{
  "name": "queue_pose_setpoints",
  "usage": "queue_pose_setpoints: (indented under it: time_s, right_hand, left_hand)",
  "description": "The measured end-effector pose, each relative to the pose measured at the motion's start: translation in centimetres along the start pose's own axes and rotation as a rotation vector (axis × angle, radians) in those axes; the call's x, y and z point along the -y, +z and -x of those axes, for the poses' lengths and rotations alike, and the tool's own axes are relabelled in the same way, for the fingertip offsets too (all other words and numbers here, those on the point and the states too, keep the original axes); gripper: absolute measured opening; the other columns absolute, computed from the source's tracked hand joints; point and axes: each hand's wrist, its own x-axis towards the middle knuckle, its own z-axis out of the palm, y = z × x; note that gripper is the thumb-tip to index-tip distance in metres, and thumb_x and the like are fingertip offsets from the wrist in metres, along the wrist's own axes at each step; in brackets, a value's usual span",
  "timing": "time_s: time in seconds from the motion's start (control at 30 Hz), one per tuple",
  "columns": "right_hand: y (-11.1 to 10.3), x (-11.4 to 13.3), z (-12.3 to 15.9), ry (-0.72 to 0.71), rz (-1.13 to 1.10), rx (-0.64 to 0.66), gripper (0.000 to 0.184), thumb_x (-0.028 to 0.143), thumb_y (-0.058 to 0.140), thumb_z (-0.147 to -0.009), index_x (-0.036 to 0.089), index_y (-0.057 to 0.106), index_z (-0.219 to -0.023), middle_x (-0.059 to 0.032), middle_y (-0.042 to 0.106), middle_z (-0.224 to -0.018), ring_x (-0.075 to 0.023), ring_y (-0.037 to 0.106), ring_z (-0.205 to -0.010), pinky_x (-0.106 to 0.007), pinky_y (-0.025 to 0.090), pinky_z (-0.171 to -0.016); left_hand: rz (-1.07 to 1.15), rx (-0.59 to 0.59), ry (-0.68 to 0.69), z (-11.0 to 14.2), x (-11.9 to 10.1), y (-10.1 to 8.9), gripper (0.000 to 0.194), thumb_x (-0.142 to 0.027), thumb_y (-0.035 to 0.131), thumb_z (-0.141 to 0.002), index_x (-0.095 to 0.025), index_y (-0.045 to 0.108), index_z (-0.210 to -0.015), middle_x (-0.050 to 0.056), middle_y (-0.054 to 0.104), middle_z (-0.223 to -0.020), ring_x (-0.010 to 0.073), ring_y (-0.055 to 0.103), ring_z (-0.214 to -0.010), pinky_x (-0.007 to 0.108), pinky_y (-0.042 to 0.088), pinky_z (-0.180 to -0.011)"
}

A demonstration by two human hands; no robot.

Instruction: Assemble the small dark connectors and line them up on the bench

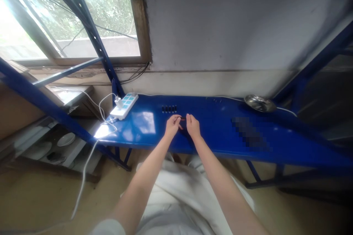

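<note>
Close together over the front half of the blue table (215, 136), my left hand (173, 125) and my right hand (193, 125) pinch a small dark, slim piece (183, 118) from both sides. Its kind is too small to tell, and my fingers cover both its ends. Just beyond my left hand, several small black cylinders (169, 109) with pale ends stand in a short row on the table.
A white power strip (125, 105) with a plug in it lies at the table's left end, its cable (87, 165) hanging over the edge. A shiny metal bowl (259, 102) sits at the back right. Blue frame posts (93, 36) rise on the left, before a window. A blurred dark patch (249, 132) lies right.
</note>
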Motion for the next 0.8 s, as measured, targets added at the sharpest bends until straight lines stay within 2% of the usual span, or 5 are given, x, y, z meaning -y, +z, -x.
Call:
queue_pose_setpoints:
  time_s: [0.17,0.4,0.5,0.63,0.8]
  right_hand:
    - [-0.09,0.05,0.1,0.003,-0.074,-0.006,0.042,0.052,0.026,-0.088,0.021,0.043,-0.064,-0.0002,0.049,-0.058,-0.014,0.044,-0.053,-0.026,0.033,-0.053]
    - [-0.69,0.18,0.1,0.12,-0.195,-0.095,0.041,0.053,0.03,-0.087,0.02,0.05,-0.073,-0.0031,0.056,-0.069,-0.0159,0.052,-0.063,-0.027,0.04,-0.06]
    - [-0.84,0.16,0.06,0.14,-0.227,-0.13,0.04,0.053,0.033,-0.086,0.019,0.054,-0.081,-0.0047,0.059,-0.075,-0.0167,0.054,-0.067,-0.028,0.042,-0.062]
    - [-0.66,0.09,0.02,0.039,-0.228,-0.031,0.036,0.05,0.039,-0.084,0.018,0.056,-0.083,-0.0058,0.061,-0.079,-0.0174,0.056,-0.072,-0.029,0.044,-0.067]
    - [-0.22,-0.11,-0.01,-0.038,-0.218,0.119,0.031,0.046,0.041,-0.084,0.018,0.056,-0.083,-0.006,0.062,-0.081,-0.0174,0.056,-0.073,-0.03,0.044,-0.068]
  left_hand:
    - [-0.005,-0.04,-0.03,0.04,-0.05,0.04,0.03,-0.043,0.044,-0.085,-0.015,0.056,-0.09,0.006,0.067,-0.08,0.0082,0.057,-0.047,0.021,0.045,-0.051]
    - [0.031,-0.228,-0.091,-0.14,0.13,0.13,0.037,-0.048,0.034,-0.088,-0.015,0.052,-0.089,0.003,0.064,-0.071,0.0066,0.053,-0.043,0.018,0.041,-0.047]
    - [-0.007,-0.206,-0.078,-0.01,0.0,0.03,0.035,-0.047,0.04,-0.086,-0.015,0.054,-0.09,0.003,0.063,-0.07,0.0069,0.053,-0.044,0.02,0.043,-0.049]
    - [-0.066,-0.079,-0.058,0.1,-0.18,-0.05,0.033,-0.046,0.049,-0.081,-0.014,0.06,-0.084,0.003,0.063,-0.066,0.0075,0.053,-0.046,0.02,0.043,-0.051]
    - [-0.019,-0.13,-0.073,-0.21,0.25,0.04,0.032,-0.043,0.049,-0.082,-0.013,0.059,-0.085,0.002,0.061,-0.063,0.0073,0.051,-0.044,0.02,0.042,-0.049]
